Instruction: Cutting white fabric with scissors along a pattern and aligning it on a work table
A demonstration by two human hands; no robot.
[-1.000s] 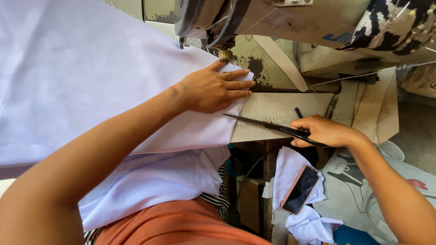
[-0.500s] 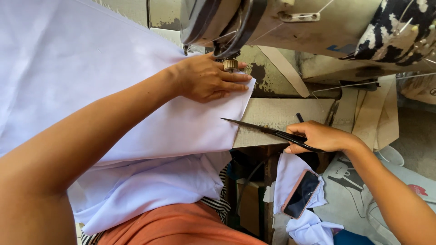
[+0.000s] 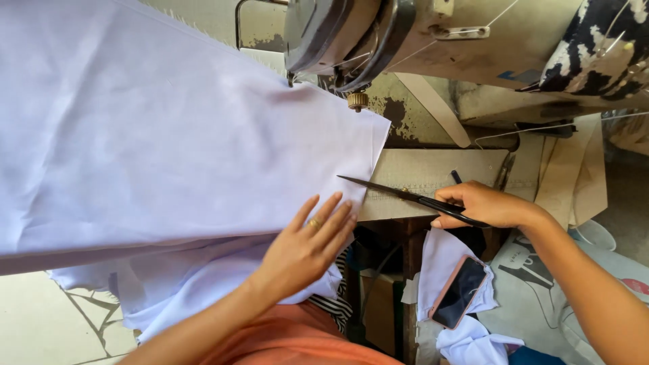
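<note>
A large sheet of pale lilac-white cloth point(image 3: 169, 149) lies over the sewing machine table and hangs down over my lap. My left hand point(image 3: 307, 247), a ring on one finger, rests flat with fingers spread on the cloth's near edge. My right hand point(image 3: 483, 205) grips the handles of long dark scissors point(image 3: 399, 194), blades together, tips pointing left toward the cloth's right edge. The scissors lie over a beige ruled board point(image 3: 433, 176) on the table.
An old grey sewing machine point(image 3: 378, 34) looms over the cloth at the top, with a brass screw under its head. A phone in a pink case point(image 3: 461, 292) lies on white fabric scraps below the table. Paper patterns hang at the right.
My left hand has slid from beside the machine's needle down to the cloth's near edge. The view has shifted upward. The right hand and scissors have stayed about where they were.
</note>
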